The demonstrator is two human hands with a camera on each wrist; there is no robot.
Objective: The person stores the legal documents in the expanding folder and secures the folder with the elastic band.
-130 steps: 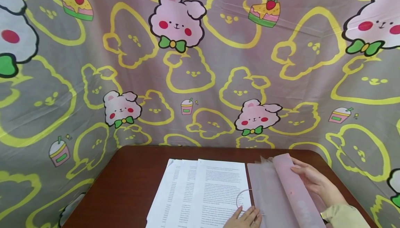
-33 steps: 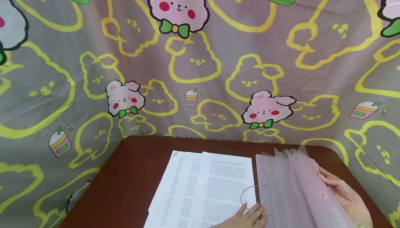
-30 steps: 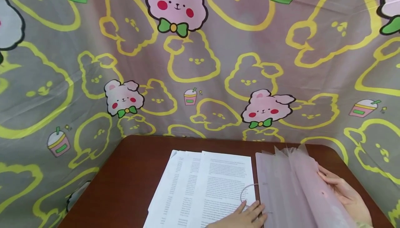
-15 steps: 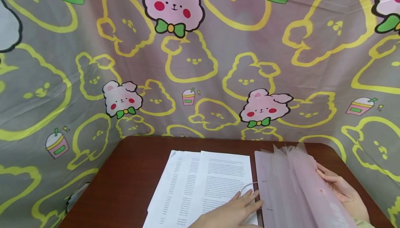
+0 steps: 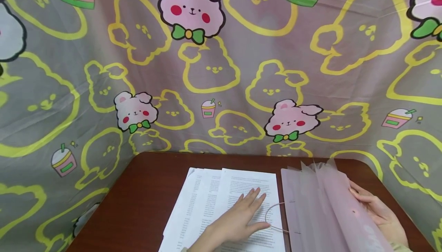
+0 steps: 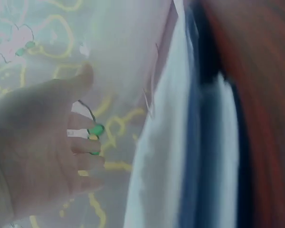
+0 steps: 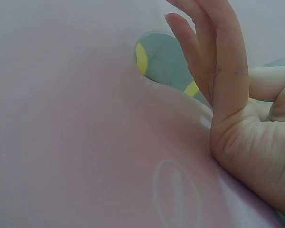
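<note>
My left hand (image 5: 238, 217) is spread over the printed papers (image 5: 252, 183), fingers straight, thumb beside a thin looped binding strip (image 5: 266, 215). That strip runs out of the left edge of a pink folder (image 5: 293, 213). In the left wrist view the left hand (image 6: 42, 142) appears apart from the paper edges (image 6: 156, 156), holding nothing. My right hand (image 5: 380, 211) grips the folder's lifted, curled cover with several translucent leaves. In the right wrist view the right hand (image 7: 242, 109) lies along the pink cover (image 7: 95, 128), near its round cut-out; part of the thumb is hidden.
Two more overlapping paper piles (image 5: 193, 194) lie left of the front one. Everything lies on a dark red-brown table (image 5: 138, 198). A patterned cloth (image 5: 207, 83) hangs close behind the table and on both sides.
My left hand has left the looped strip and folder edge, moving up and left over the papers. Earlier the right hand drew the cover further right, fanning the leaves; lately it has stayed still.
</note>
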